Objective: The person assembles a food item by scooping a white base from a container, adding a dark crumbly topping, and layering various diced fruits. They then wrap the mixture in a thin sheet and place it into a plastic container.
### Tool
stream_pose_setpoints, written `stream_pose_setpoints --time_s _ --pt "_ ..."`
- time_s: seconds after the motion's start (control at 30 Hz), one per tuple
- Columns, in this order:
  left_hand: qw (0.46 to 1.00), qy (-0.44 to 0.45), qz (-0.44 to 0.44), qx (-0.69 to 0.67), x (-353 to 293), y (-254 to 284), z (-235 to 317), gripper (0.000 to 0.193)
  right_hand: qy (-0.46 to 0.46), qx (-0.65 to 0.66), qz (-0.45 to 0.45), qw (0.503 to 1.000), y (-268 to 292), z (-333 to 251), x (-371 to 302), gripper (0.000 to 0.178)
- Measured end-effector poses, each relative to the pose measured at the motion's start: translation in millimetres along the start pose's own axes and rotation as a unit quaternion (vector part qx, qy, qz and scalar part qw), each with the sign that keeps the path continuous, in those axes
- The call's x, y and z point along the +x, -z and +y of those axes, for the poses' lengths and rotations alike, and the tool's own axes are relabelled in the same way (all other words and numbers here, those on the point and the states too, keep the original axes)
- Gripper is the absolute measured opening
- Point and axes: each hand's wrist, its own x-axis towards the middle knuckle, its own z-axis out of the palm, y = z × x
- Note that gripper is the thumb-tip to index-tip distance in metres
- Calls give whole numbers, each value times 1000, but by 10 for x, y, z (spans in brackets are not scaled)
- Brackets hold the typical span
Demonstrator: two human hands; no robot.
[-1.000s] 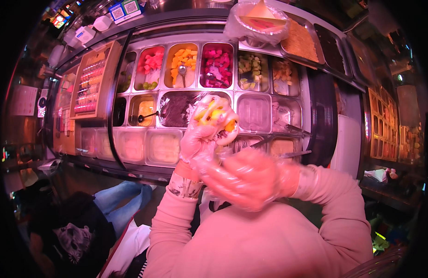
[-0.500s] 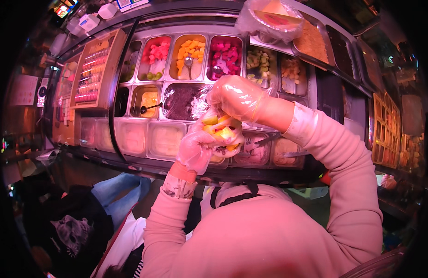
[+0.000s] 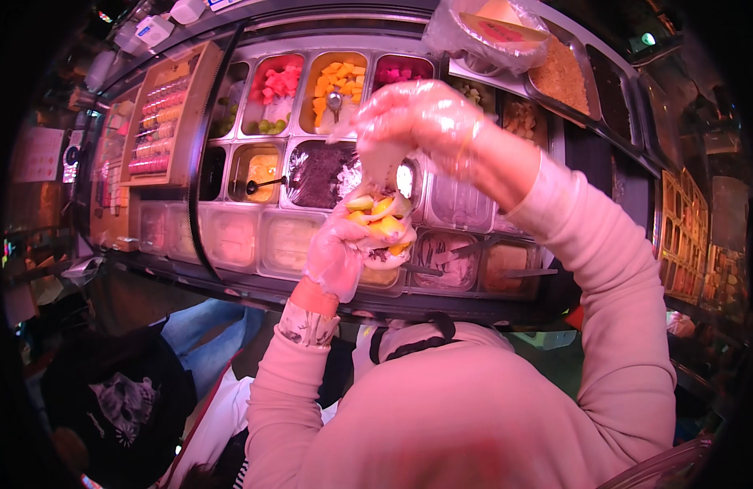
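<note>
In its thin clear glove, my left hand cradles a soft pale wrapper filled with yellow and pale cut fruit. Dark bits show along the wrapper's lower edge. Above it my right hand, also gloved, has its fingers pointing left and somewhat blurred. A thin, pale flap stretches up from the filled wrapper to the right hand's thumb side, where the fingers seem to pinch it; the exact grip is hidden. Behind the hands lies a metal tray of dark filling with a glossy surface.
Metal pans hold pink cubes, orange cubes with a spoon, and magenta cubes. Lidded tubs line the near edge. A wooden rack stands left, a plastic-covered bowl at the back. Someone in black is at lower left.
My right hand has risen away from the filling, its fingers turned left, drawing a pale flap upward. My left hand and the filled wrapper have shifted slightly left.
</note>
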Motion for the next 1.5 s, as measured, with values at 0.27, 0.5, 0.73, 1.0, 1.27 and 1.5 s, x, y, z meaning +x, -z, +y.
stream_pose_setpoints --time_s 0.27,0.5,0.73,1.0,1.27,1.5 --pt "972 -64 -57 -219 156 161 -100 59 405 -627 -83 660 -98 593 -732 35" --pt "971 -128 64 -194 177 -99 -136 73 427 -447 48 785 -32 955 -1162 53" --pt "974 -198 -10 -109 266 -125 -278 75 58 -4 191 980 -267 1288 -1155 26" --pt "952 -270 43 -136 295 97 -532 73 62 -8 282 957 -267 1499 -1120 14" --pt "930 -287 15 -229 195 147 -556 71 117 397 183 892 -342 1454 -1091 8" --pt "916 -328 65 -222 58 326 -613 72 51 440 191 876 -268 1787 -1164 27"
